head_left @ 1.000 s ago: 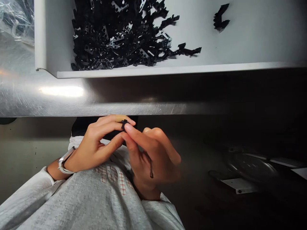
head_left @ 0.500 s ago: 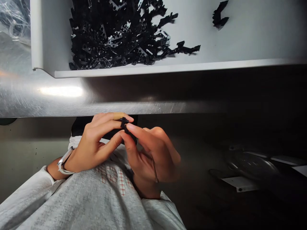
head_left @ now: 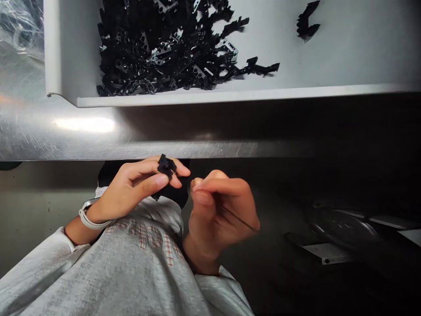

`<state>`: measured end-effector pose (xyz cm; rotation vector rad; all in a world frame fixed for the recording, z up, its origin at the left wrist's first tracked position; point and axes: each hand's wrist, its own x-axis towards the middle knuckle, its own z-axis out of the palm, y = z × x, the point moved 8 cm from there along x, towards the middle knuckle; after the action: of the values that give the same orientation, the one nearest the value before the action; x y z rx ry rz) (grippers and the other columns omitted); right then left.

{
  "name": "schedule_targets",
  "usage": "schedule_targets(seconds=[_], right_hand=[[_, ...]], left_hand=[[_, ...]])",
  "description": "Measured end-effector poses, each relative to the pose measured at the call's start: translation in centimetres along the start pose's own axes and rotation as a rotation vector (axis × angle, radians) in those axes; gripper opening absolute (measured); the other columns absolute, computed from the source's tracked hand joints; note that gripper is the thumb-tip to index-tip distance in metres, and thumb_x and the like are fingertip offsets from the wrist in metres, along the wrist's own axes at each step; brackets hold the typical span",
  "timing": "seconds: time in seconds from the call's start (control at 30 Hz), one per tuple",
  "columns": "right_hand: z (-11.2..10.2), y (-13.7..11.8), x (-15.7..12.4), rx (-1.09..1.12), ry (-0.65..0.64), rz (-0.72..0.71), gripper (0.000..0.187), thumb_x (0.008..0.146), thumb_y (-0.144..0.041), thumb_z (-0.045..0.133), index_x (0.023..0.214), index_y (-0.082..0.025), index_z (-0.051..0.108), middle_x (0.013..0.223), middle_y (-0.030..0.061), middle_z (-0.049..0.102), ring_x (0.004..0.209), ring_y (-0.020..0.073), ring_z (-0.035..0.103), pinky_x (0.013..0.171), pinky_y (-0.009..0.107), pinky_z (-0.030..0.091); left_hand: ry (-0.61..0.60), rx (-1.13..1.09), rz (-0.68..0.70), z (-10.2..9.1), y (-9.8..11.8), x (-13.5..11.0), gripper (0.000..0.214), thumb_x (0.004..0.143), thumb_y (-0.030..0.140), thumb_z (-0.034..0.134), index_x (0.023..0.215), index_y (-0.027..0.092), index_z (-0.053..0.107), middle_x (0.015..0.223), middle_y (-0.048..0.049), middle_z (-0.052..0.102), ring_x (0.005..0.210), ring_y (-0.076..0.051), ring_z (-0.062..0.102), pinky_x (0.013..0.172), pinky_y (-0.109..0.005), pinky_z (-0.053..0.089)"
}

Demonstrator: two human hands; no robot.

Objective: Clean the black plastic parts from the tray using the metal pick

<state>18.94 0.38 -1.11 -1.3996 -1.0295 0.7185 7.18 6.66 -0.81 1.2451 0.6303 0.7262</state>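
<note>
My left hand (head_left: 131,184) pinches a small black plastic part (head_left: 166,166) between thumb and fingers, just off the metal table's front edge. Its exact kind does not show. My right hand (head_left: 223,210) is a little to the right, apart from that part, with thumb and forefinger pressed together. A thin dark tool-like shaft (head_left: 241,220) lies across its palm; what its fingertips hold is hidden. Beyond the table edge, a heap of similar black plastic parts (head_left: 158,52) fills the left side of a white tray (head_left: 230,97).
The tray stands on a shiny metal table (head_left: 138,127). One curved black piece (head_left: 307,22) lies alone at the tray's right. Clear plastic wrapping (head_left: 21,24) is at the far left. Low on the right, a dim metal object with flat plates (head_left: 325,253) shows in shadow.
My right hand has drawn away to the right from the black part. My left hand has turned the part upward, so more of it shows.
</note>
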Motion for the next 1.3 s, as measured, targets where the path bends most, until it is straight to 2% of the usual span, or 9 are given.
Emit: schedule_targets(seconds=[0.13,0.33,0.63,0.77,0.87,1.0,1.13,1.2,1.3], right_hand=[[0.6,0.1,0.0,0.144,-0.041,0.095,0.019,0.095,-0.042,0.065,0.085,-0.026,0.065,0.058,-0.0072,0.038,0.049,0.0096,0.035,0.047,0.025,0.031],[2.8,1.7,-0.4,0.421,-0.177,0.373,0.032,0.093,-0.050,0.065,0.077,-0.022,0.064,0.056,-0.0076,0.041,0.048,0.0072,0.029,0.048,0.024,0.029],[4.4,2.1,-0.5,0.478,-0.236,0.457,0.034,0.086,-0.053,0.070,0.078,-0.021,0.065,0.055,-0.0088,0.035,0.048,0.0057,0.021,0.045,0.022,0.022],[3.5,2.6,0.1,0.342,-0.249,0.452,0.044,0.084,-0.057,0.070,0.064,-0.019,0.057,0.056,-0.0072,0.034,0.049,0.0063,0.023,0.045,0.022,0.018],[3.1,3.3,1.1,0.390,-0.261,0.511,0.050,0.081,-0.059,0.072,0.060,-0.019,0.050,0.059,-0.0075,0.032,0.051,0.0057,0.018,0.048,0.024,0.017],[3.2,3.0,1.5,0.404,-0.251,0.530,0.050,0.081,-0.059,0.072,0.062,-0.020,0.048,0.060,-0.0092,0.025,0.054,0.0056,0.012,0.053,0.026,0.013],[3.4,3.1,0.7,0.367,-0.240,0.501,0.053,0.079,-0.064,0.071,0.062,-0.019,0.049,0.059,-0.0087,0.027,0.053,0.0058,0.014,0.053,0.027,0.012],[3.2,3.5,0.2,0.337,-0.260,0.481,0.055,0.078,-0.067,0.070,0.061,-0.019,0.051,0.058,-0.0076,0.030,0.052,0.0061,0.017,0.051,0.027,0.011],[2.7,4.5,-0.1,0.314,-0.316,0.469,0.053,0.081,-0.067,0.067,0.062,-0.019,0.053,0.056,-0.0075,0.030,0.051,0.0065,0.020,0.049,0.026,0.011]], left_hand=[[0.049,-0.340,-0.104,-0.1,-1.7,0.2,0.027,0.094,0.043,0.060,0.079,0.023,0.072,0.106,-0.0061,0.078,0.112,-0.028,0.071,0.097,-0.045,0.058],[0.024,-0.421,-0.193,0.4,-2.6,0.4,0.036,0.087,0.052,0.066,0.068,0.022,0.062,0.097,-0.0073,0.078,0.105,-0.030,0.074,0.089,-0.046,0.061],[0.034,-0.352,-0.004,-0.7,-0.3,-0.3,0.028,0.096,0.040,0.056,0.082,0.021,0.071,0.094,-0.0100,0.078,0.097,-0.027,0.076,0.085,-0.042,0.062],[0.069,0.089,0.268,-3.4,5.9,-2.3,0.020,0.094,0.035,0.061,0.091,0.022,0.076,0.101,-0.0117,0.077,0.090,-0.025,0.074,0.078,-0.035,0.062],[0.344,0.555,0.558,-7.6,13.5,-3.2,0.016,0.092,0.026,0.064,0.100,0.024,0.078,0.103,-0.0077,0.078,0.087,-0.019,0.072,0.074,-0.026,0.060],[0.597,0.910,0.658,-15.4,21.0,1.9,0.020,0.090,0.041,0.066,0.093,0.025,0.079,0.107,-0.0026,0.077,0.090,-0.019,0.073,0.080,-0.030,0.061],[0.649,1.001,0.495,-22.9,21.4,9.7,0.022,0.071,0.037,0.084,0.082,0.020,0.075,0.078,0.0025,0.070,0.099,-0.024,0.074,0.101,-0.040,0.055],[0.636,1.052,0.441,-24.0,20.5,10.9,0.014,0.070,0.028,0.084,0.072,0.022,0.072,0.062,0.0066,0.062,0.104,-0.023,0.073,0.108,-0.040,0.050],[0.601,1.161,0.386,-22.9,19.9,9.7,0.005,0.079,0.022,0.077,0.078,0.026,0.074,0.052,0.0117,0.058,0.107,-0.018,0.071,0.116,-0.032,0.040]])
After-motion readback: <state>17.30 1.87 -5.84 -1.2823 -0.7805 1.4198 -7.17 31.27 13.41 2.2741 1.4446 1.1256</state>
